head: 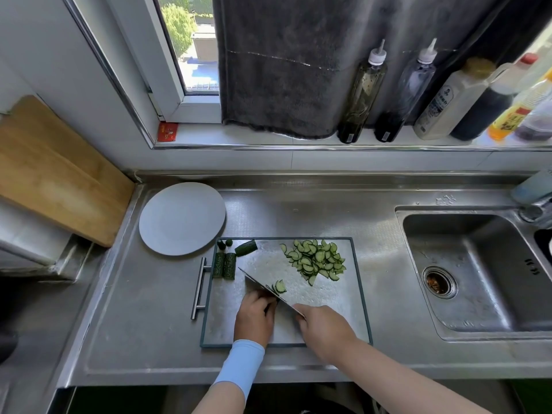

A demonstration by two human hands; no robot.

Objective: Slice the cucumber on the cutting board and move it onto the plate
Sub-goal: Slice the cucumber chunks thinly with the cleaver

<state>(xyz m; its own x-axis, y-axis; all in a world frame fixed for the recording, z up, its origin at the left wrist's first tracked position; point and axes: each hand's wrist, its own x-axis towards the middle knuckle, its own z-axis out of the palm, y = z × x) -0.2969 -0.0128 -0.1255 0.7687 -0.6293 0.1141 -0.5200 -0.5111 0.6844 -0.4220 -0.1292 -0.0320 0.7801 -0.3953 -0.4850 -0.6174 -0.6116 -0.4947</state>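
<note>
Gripping a steel-bladed knife (259, 286), the right hand (324, 333) cuts on the glossy rectangular cutting board (339, 297). The left hand (254, 315), fingers curled, apparently pins a dark green cucumber piece (271, 304). Pale green cucumber slices (316, 261) are piled nearby.

Your right hand (324, 330) wraps the knife (258, 282) handle, so you cannot see it. Your left hand (254, 313) covers whatever lies under its fingers. The bottles (537, 115) and tap (536, 209) are cut off at the right edge.

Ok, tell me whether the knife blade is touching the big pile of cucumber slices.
Apart. The head view shows bare cutting board between the knife blade and the pile of slices; only a few fresh slices lie beside the blade.
</note>
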